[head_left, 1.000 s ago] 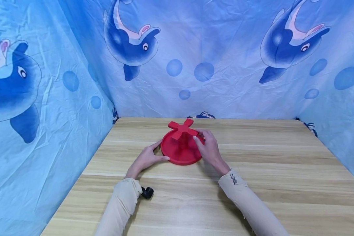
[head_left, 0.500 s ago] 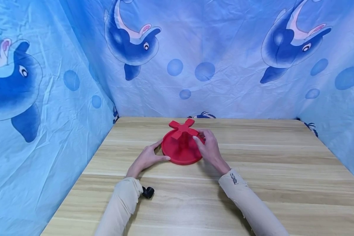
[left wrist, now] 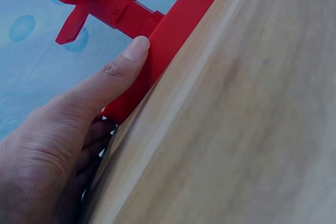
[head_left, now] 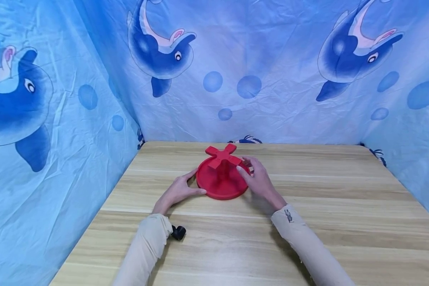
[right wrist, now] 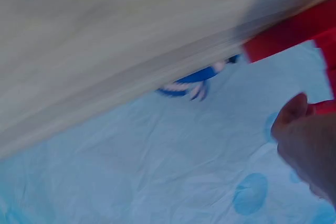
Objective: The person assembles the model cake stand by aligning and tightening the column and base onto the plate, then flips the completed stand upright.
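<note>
A red plastic stand (head_left: 211, 183) rests on the table: a round base with a raised rim, an upright post and a flat four-armed cross (head_left: 223, 155) on top. The left wrist view shows digits that look like "35" on the post (left wrist: 116, 11). My left hand (head_left: 178, 190) holds the base at its near left side, thumb on the front rim and the other fingers around the left, partly hidden. My right hand (head_left: 260, 180) is at the right side of the stand, fingers loosely bent, thumb and fingertips close by the end of the cross's right arm and over the rim.
The wood-grain table (head_left: 325, 186) extends to both sides and toward the front. A blue curtain (head_left: 282, 119) with printed dolphins hangs behind it and along both sides. A small black device (head_left: 178, 233) sits at the left cuff.
The right hand has shifted slightly right, away from the cross's arm, and its fingers have loosened. The left hand and the stand stay nearly where they were.
</note>
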The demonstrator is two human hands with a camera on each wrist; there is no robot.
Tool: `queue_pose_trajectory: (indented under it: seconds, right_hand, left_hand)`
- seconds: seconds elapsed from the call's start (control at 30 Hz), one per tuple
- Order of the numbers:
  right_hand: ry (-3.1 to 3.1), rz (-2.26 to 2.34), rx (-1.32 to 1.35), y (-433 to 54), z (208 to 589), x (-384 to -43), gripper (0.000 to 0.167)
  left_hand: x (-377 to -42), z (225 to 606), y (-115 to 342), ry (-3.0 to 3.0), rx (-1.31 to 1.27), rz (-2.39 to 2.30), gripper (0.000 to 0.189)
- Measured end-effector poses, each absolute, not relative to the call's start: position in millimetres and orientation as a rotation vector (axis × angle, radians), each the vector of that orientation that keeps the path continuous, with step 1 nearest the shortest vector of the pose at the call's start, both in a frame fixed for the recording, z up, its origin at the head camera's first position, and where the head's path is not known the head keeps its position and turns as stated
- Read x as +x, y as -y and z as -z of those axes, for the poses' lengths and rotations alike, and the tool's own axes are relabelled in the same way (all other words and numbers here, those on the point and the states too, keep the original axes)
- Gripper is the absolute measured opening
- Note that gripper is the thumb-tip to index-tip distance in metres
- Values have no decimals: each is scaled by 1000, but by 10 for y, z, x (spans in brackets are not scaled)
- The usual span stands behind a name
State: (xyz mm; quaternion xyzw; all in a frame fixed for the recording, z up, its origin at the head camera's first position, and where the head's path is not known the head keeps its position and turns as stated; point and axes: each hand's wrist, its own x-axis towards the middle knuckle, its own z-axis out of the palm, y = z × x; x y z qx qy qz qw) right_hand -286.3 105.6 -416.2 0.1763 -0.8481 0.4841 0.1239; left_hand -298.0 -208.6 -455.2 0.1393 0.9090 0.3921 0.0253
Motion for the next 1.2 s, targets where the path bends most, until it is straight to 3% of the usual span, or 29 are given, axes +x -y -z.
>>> queue_pose_trajectory:
  seconds: [0.23,0.37,0.57,1.2]
  right_hand:
    - [2797,-1371,521,-1343,4268,-2967,95]
    - [2881,-1256,616,-1464,4366,-3029,108]
    - [2970,-1038,639,-1546,4458,-3091,112]
    - [3053,-1039,660,-1536,4500,-3189,115]
  left_hand:
    - [-3004,4512,2106,-2790,469,-1173,115]
    - [-3036,4480,2098,-2789,487,-1117,117]
    - [-3082,4459,2112,-2798,525,-1047,119]
    - [-3156,4483,2126,-2801,575,-1005,117]
